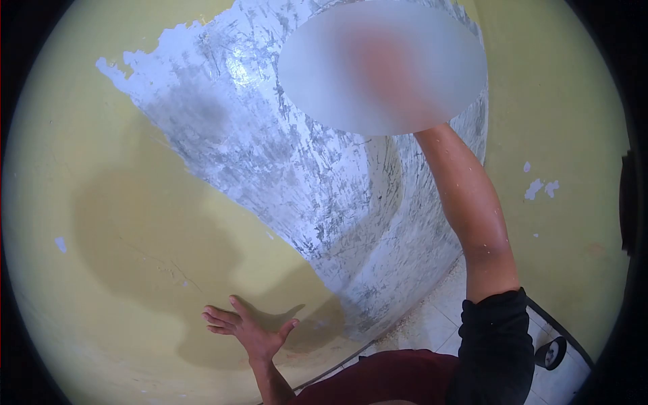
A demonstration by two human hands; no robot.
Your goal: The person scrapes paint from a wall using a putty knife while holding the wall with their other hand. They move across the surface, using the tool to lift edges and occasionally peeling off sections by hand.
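My left hand (258, 336) is raised in front of the yellow painted wall (155, 270), fingers spread and thumb apart, with nothing in it. Its shadow falls on the paint close beside it. My right arm reaches up to the scraped patch (297, 189) of the wall, where grey and white show in streaks under ragged paint edges. An oval blur covers my right hand (385, 57), so its fingers and anything in them are hidden.
Another yellow wall (567, 223) meets the scraped one at a corner on the right, with small chipped spots (534, 189). Debris lies along the foot of the wall on the tiled floor (432, 327). A dark round container (551, 353) stands at lower right.
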